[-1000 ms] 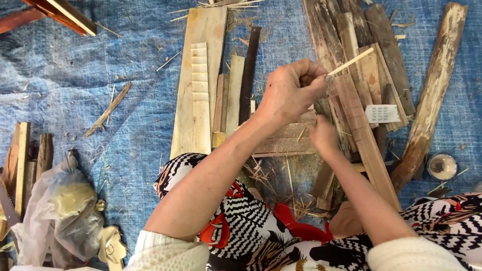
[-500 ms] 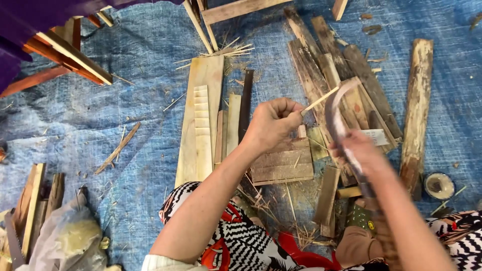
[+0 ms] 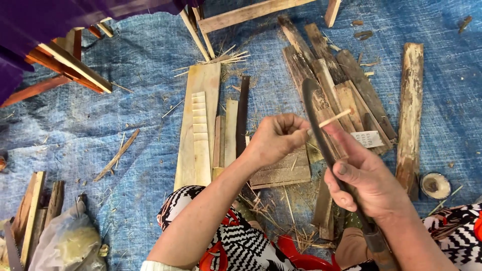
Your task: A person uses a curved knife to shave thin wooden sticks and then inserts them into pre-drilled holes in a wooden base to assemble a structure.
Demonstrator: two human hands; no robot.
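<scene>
A crinkled blue tarp (image 3: 65,130) covers the ground in front of you, littered with pale shavings and weathered planks (image 3: 326,85), with a smooth light board (image 3: 198,125) lying lengthwise in the middle. Your left hand (image 3: 276,138) is closed in a pinch on a thin, pale wooden sliver (image 3: 334,118), which sticks out to the right, raised above the planks. Your right hand (image 3: 364,180) is wrapped in a full grip round the dark handle of a curved blade (image 3: 314,113), whose edge meets the sliver just beside your left fingertips. To shave well, it seems wise to keep the edge at a shallow slant and push it away from the pinching fingers, taking fine curls rather than deep bites, since so slim a stick looks likely to snap. The blade is dull, dark metal; the planks are grey, rough and split, while the board is clean and freshly cut. A round wooden stub (image 3: 435,184) lies at your right.
</scene>
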